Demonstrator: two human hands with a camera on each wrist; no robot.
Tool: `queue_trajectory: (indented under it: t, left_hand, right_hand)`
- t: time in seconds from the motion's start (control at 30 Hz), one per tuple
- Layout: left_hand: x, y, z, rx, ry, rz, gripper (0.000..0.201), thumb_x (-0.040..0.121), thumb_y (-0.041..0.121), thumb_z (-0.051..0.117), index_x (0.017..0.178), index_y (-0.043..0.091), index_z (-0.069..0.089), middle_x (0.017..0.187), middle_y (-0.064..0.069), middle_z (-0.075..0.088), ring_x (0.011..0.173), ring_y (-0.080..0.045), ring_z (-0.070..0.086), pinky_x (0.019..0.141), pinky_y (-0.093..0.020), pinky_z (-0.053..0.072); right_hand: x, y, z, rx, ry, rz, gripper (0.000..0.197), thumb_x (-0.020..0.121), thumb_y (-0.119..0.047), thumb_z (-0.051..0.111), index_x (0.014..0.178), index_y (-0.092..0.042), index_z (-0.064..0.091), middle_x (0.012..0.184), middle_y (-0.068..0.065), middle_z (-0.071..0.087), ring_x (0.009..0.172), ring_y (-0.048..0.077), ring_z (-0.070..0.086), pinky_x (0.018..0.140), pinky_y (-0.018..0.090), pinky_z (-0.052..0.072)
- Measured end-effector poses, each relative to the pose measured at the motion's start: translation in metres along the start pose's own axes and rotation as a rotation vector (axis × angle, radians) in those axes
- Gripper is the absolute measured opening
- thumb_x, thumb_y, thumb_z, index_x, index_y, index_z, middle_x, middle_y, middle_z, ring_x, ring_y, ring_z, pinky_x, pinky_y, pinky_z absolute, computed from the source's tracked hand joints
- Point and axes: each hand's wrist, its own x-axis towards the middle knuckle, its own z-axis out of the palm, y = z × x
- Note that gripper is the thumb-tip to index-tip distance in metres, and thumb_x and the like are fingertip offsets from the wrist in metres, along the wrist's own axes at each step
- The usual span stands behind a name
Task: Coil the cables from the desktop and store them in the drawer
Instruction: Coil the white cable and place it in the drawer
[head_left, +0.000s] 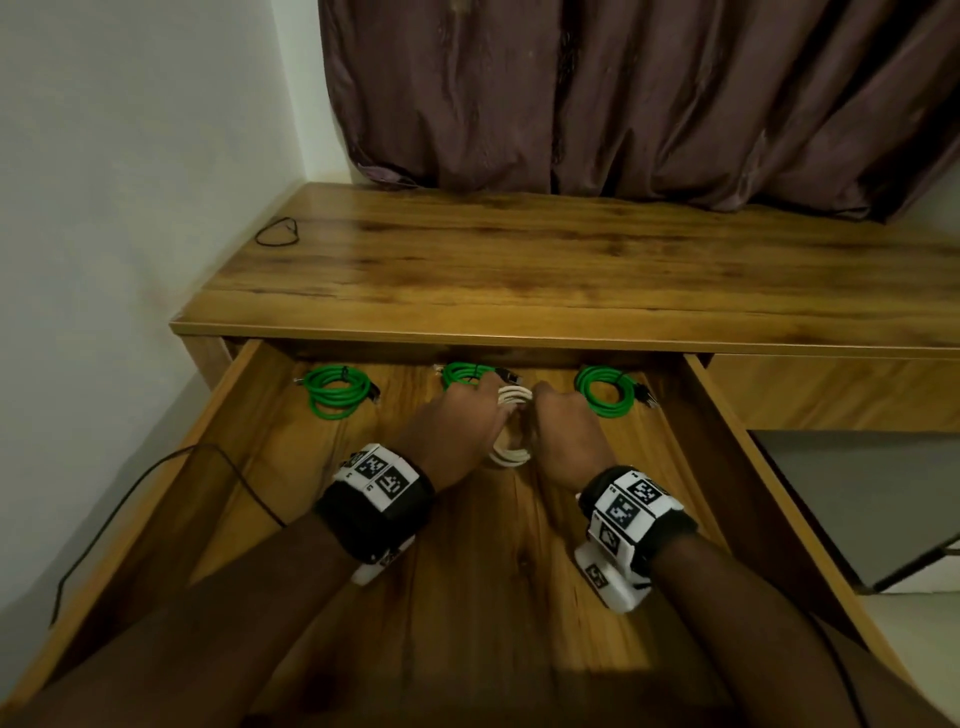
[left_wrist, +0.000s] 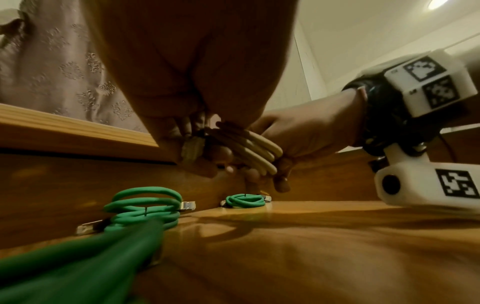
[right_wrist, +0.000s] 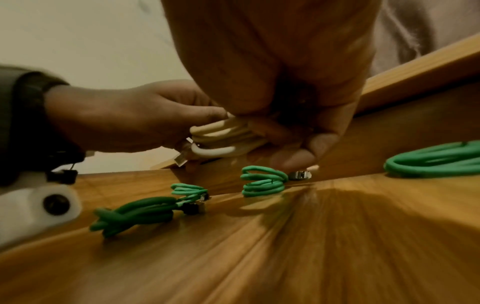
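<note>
A: Over the open wooden drawer (head_left: 701, 415), mid-way back — which way does the coiled white cable (head_left: 511, 452) run?

B: Long axis front-to-back in head view, loops stacked side by side. It's lifted off the drawer floor, per both wrist views.

A: Position vs hands?

B: Btwn them. Left hand (head_left: 457, 421) grips its left side w/ curled fingers; right hand (head_left: 566, 426) curls round its right side.

A: Look?

B: Cream-white, thick round cord, several turns, metal plug end (right_wrist: 182, 160) poking out on the left-hand side.

A: Else?

B: Three coiled green cables (head_left: 337, 389) along the drawer's back wall, middle one just behind the left hand.
</note>
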Motion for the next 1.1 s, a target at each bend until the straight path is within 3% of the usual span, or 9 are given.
queue_trajectory:
  t: [0.13,0.23,0.33,0.43,0.53,0.67,0.83,0.93,1.1]
  left_hand:
    - [0.006,0.004,0.008,0.048,-0.019,-0.037,0.033,0.109,0.037,0.042,0.128,0.012,0.052,0.108,-0.012,0.065,0.093,-0.030,0.068,0.073,-0.042,0.056]
    - [0.004,0.009,0.010,0.166,-0.084,-0.104,0.029,0.111,0.025,0.040,0.133,0.007,0.046,0.115,-0.015,0.065,0.099,-0.032,0.070,0.078,-0.042,0.059]
    - [0.001,0.007,0.007,0.181,-0.113,-0.124,0.023,0.111,0.019,0.035,0.129,0.007,0.044,0.116,-0.016,0.065,0.102,-0.035,0.070,0.071,-0.039,0.051]
    - [0.000,-0.004,0.005,0.110,-0.129,-0.137,0.022,0.110,0.021,0.040,0.128,0.010,0.044,0.119,-0.015,0.065,0.103,-0.034,0.069,0.076,-0.043,0.057]
    - [0.001,-0.009,0.006,0.074,-0.052,-0.062,0.021,0.111,0.030,0.037,0.122,0.013,0.046,0.105,-0.011,0.066,0.088,-0.030,0.069,0.062,-0.037,0.048]
    - [0.004,-0.008,0.001,-0.036,0.069,-0.012,0.020,0.110,0.036,0.038,0.112,0.017,0.045,0.089,0.000,0.057,0.072,-0.019,0.061,0.056,-0.030,0.042]
    - [0.001,0.002,-0.006,-0.163,0.084,-0.005,0.018,0.110,0.024,0.042,0.107,0.009,0.050,0.074,0.008,0.046,0.060,-0.010,0.050,0.053,-0.025,0.034]
    - [0.004,0.000,-0.002,-0.155,0.040,-0.048,0.019,0.111,0.029,0.040,0.112,0.012,0.049,0.086,-0.002,0.061,0.068,-0.016,0.059,0.054,-0.025,0.039]
    - [0.005,0.001,-0.001,-0.124,-0.152,-0.188,0.033,0.108,0.034,0.050,0.130,0.009,0.049,0.116,-0.017,0.063,0.102,-0.033,0.067,0.078,-0.040,0.055]
  right_hand:
    - [0.003,0.006,-0.001,-0.033,-0.001,0.000,0.021,0.098,-0.013,0.058,0.119,-0.007,0.056,0.109,0.021,0.065,0.095,0.041,0.065,0.067,0.036,0.043]
    - [0.003,0.007,-0.002,-0.089,-0.034,-0.118,0.035,0.097,-0.010,0.057,0.131,-0.002,0.053,0.107,0.021,0.067,0.094,0.041,0.067,0.066,0.036,0.043]
    - [0.004,0.008,-0.005,-0.088,-0.021,-0.246,0.031,0.103,-0.024,0.052,0.128,-0.005,0.051,0.098,0.018,0.069,0.086,0.038,0.067,0.062,0.036,0.040]
    - [-0.001,0.005,-0.008,-0.110,-0.022,-0.325,0.032,0.110,-0.042,0.036,0.120,-0.015,0.049,0.089,0.008,0.068,0.076,0.029,0.064,0.058,0.034,0.034]
    - [-0.002,0.004,-0.008,-0.099,0.099,-0.278,0.037,0.109,-0.055,0.022,0.111,-0.027,0.047,0.082,0.001,0.065,0.071,0.024,0.061,0.055,0.036,0.039]
    - [0.001,0.003,-0.007,0.122,0.220,-0.197,0.029,0.109,-0.054,0.032,0.093,-0.034,0.046,0.067,-0.015,0.056,0.064,0.011,0.057,0.057,0.036,0.044]
    - [0.006,0.002,0.000,0.364,0.189,-0.075,0.043,0.108,-0.056,0.034,0.090,-0.026,0.059,0.074,-0.006,0.063,0.069,0.016,0.062,0.067,0.048,0.053]
    - [0.009,0.001,0.005,0.540,0.136,-0.009,0.041,0.109,-0.049,0.042,0.085,-0.023,0.062,0.075,-0.005,0.064,0.073,0.019,0.062,0.072,0.048,0.051]
    - [0.008,-0.005,0.010,0.813,0.001,0.237,0.044,0.099,-0.056,0.057,0.089,-0.017,0.073,0.065,-0.008,0.066,0.059,0.009,0.058,0.059,0.030,0.038]
